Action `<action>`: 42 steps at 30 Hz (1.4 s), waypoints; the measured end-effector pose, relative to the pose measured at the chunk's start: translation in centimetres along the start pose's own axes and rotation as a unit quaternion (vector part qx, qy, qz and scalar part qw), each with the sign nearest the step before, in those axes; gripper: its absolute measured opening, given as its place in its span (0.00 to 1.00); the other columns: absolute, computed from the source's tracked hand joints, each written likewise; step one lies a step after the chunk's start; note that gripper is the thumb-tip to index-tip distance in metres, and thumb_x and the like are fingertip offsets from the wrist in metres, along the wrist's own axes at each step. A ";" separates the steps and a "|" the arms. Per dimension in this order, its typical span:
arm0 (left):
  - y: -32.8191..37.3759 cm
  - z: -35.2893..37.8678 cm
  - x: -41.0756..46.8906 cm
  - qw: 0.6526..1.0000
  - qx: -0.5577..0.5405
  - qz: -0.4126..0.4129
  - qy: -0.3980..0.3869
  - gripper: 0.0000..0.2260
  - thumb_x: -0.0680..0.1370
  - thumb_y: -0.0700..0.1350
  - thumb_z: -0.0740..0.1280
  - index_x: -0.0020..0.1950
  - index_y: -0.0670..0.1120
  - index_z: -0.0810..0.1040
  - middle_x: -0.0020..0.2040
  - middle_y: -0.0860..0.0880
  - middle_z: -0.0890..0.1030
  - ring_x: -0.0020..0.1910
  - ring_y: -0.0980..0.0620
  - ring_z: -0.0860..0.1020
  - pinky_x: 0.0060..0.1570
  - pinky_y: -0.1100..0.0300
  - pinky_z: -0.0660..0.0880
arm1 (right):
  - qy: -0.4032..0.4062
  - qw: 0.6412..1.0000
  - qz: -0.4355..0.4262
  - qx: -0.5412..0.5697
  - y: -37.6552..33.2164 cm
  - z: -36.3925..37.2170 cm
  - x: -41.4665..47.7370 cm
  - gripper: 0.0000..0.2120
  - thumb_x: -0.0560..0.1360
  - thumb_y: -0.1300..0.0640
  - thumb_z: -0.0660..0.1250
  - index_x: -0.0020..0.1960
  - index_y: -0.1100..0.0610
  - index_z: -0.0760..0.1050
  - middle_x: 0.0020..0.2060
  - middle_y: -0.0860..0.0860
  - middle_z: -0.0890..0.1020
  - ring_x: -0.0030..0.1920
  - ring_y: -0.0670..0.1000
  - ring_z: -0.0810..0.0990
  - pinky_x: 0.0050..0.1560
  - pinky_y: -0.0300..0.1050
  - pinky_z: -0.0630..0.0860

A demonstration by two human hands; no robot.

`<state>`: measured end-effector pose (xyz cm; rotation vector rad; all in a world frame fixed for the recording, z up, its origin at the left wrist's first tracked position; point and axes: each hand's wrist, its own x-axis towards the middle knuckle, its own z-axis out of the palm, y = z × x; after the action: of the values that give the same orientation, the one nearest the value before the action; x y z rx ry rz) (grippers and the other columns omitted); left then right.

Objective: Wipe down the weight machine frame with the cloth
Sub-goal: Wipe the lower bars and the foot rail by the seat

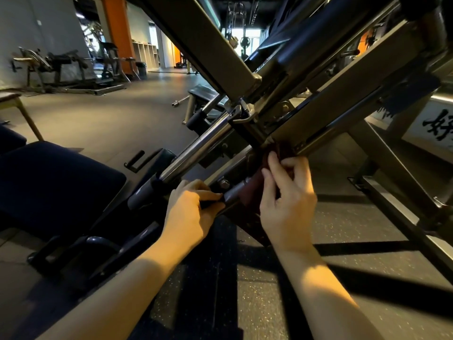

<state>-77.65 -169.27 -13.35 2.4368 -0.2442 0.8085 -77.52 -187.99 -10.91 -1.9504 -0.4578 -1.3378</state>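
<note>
Your left hand (191, 212) sits at lower centre of the frame, fingers curled round a dark bar of the frame (343, 101) with the thumb laid along the top, so it has a firm hold on the metal. Your right hand (289, 204) is just right of it, fingers bent, with the fingertips and thumb pinching the cloth (250, 192) against the slanted beam. The cloth is dark red and lies draped over that beam between your two hands. One part reaches up under your right fingertips and a fold hangs below the beam toward the floor (269, 303). A bolt (224, 184) shows on the beam just above your left fingers, beside the cloth's edge. A chrome rod (196, 150) runs diagonally from above your left hand up to the joint where the two big olive beams cross at centre. A dark blue seat pad (49, 182) fills the left side. Toward the upper left, other machines (61, 67) stand by the wall near an orange pillar (117, 30), and a barbell (180, 100) lies on the floor. A white sign (436, 126) with black characters is at the right edge.
</note>
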 end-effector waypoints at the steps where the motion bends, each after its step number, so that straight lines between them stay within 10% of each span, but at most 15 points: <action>1: 0.0 0.2 -0.1 1.000 -0.006 -0.001 0.011 0.05 0.76 0.50 0.75 0.51 0.56 0.87 0.45 0.64 0.71 0.47 0.55 0.69 0.46 0.67 0.62 | -0.015 1.000 -0.012 -0.016 0.0 0.8 -0.6 0.12 0.80 0.66 0.68 0.63 0.63 0.80 0.55 0.59 0.77 0.53 0.49 0.78 0.54 0.38 0.79; 12: -0.8 1.1 -0.4 0.999 -0.009 0.021 0.025 0.05 0.77 0.53 0.73 0.50 0.55 0.86 0.46 0.62 0.72 0.45 0.52 0.71 0.43 0.51 0.72 | -0.072 0.994 -0.056 -0.054 -0.7 1.2 0.0 0.10 0.80 0.65 0.68 0.61 0.64 0.81 0.51 0.56 0.79 0.48 0.51 0.80 0.48 0.40 0.81; 42: -1.1 0.5 0.0 1.000 0.017 0.017 0.000 0.06 0.78 0.52 0.72 0.53 0.56 0.86 0.49 0.58 0.77 0.48 0.54 0.70 0.45 0.54 0.66 | -0.154 0.981 -0.080 -0.082 -0.3 1.4 -0.3 0.09 0.80 0.63 0.67 0.59 0.61 0.82 0.52 0.55 0.78 0.47 0.51 0.79 0.43 0.38 0.77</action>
<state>-77.09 -168.65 -14.18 2.4699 -0.2755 0.8331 -76.93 -186.75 -11.35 -2.3132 -0.6832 -1.2046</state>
